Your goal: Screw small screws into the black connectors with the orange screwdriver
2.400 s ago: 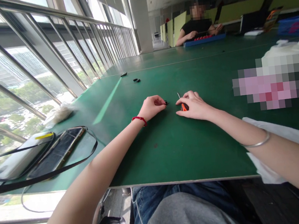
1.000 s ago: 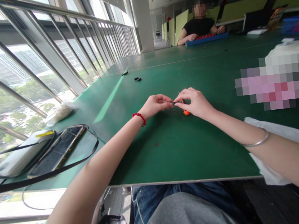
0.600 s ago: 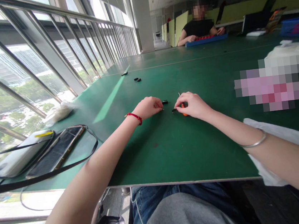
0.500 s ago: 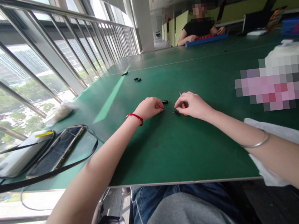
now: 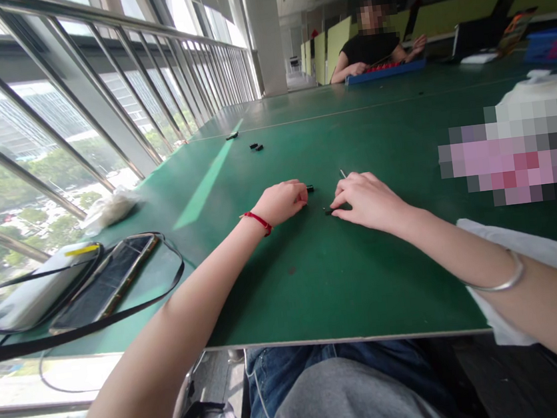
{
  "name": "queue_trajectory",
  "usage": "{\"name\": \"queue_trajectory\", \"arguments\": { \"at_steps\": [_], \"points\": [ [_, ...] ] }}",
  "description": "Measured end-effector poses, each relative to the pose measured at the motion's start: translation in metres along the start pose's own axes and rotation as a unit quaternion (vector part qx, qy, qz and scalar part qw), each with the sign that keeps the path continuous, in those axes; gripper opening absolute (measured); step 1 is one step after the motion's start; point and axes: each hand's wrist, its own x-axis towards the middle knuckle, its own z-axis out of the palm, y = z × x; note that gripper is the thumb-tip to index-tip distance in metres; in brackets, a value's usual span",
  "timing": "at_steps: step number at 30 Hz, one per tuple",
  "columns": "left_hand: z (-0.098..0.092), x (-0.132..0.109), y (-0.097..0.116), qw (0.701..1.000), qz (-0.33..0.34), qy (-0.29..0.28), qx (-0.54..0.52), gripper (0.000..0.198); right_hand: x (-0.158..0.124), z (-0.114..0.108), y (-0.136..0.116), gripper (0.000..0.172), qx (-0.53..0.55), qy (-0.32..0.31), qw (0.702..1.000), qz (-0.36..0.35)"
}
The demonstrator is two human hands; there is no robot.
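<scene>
My left hand [image 5: 282, 202] rests on the green table [image 5: 316, 278] curled into a loose fist, a red cord around its wrist. A small black part [image 5: 310, 188] lies just beyond its knuckles, not touched as far as I can see. My right hand [image 5: 369, 200] lies knuckles-up a little to the right, fingers curled over a small screwdriver whose metal tip [image 5: 342, 173] pokes out past the fingers. The handle is hidden under the hand. Another tiny black part [image 5: 328, 211] sits at the right fingertips.
A phone [image 5: 103, 282] and a white power bank [image 5: 32, 297] lie inside a black cable loop at the left edge, beside a plastic bag [image 5: 108, 211]. Loose black parts [image 5: 255, 148] lie farther back. A white cloth [image 5: 520, 255] is under my right forearm. A person [image 5: 371, 51] works at the far end.
A second ago both hands met in a pinch above the table. They have since parted and dropped onto it, and my right hand now hides the orange handle.
</scene>
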Motion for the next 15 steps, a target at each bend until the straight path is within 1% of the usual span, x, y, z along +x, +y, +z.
{"name": "queue_trajectory", "arguments": {
  "at_steps": [4,7,10,13,15],
  "points": [
    [-0.004,-0.002,0.006,0.998,0.017,-0.018,0.066,0.016,-0.001,0.000,-0.005,0.021,-0.036,0.012,0.999,-0.015],
    [-0.007,-0.003,0.008,0.996,0.015,-0.021,0.089,0.020,0.000,0.000,-0.005,0.020,-0.030,0.012,0.999,-0.012],
    [-0.008,-0.003,0.009,0.995,0.025,-0.027,0.097,0.021,0.002,0.002,-0.001,0.014,0.033,0.013,0.999,0.014],
    [-0.008,-0.002,0.010,0.992,0.036,-0.031,0.121,0.021,0.005,0.006,0.004,0.009,0.130,0.005,0.990,0.044],
    [-0.007,-0.001,0.011,0.989,0.046,-0.030,0.139,0.021,0.007,0.010,0.006,0.007,0.164,0.006,0.985,0.049]
  ]
}}
